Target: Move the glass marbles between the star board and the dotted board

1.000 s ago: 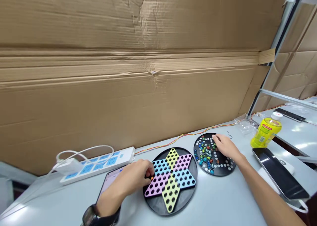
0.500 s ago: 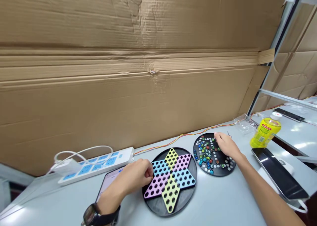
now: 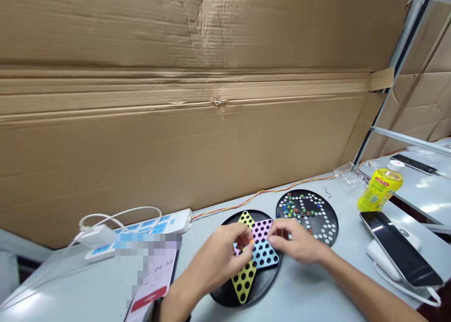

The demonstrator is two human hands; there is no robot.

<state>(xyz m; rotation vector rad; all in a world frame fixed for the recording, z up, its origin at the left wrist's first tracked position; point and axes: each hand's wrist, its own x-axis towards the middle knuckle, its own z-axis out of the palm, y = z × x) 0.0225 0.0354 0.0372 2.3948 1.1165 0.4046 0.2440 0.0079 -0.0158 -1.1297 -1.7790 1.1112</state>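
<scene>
Our left hand [image 3: 214,261] pinches an orange marble [image 3: 251,241] over the round black board [image 3: 225,297], whose long yellow arm points straight toward us. Our right hand [image 3: 296,244] has moved off the glossy marble tray [image 3: 326,223] to the board's right edge, fingers curled; whether it holds anything, we cannot tell.

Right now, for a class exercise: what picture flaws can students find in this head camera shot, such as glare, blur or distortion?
In the head view, glare whitens the tabletop at lower left, a pixelated patch hides part of the phone, and the left hand and right hand look slightly soft.
</scene>
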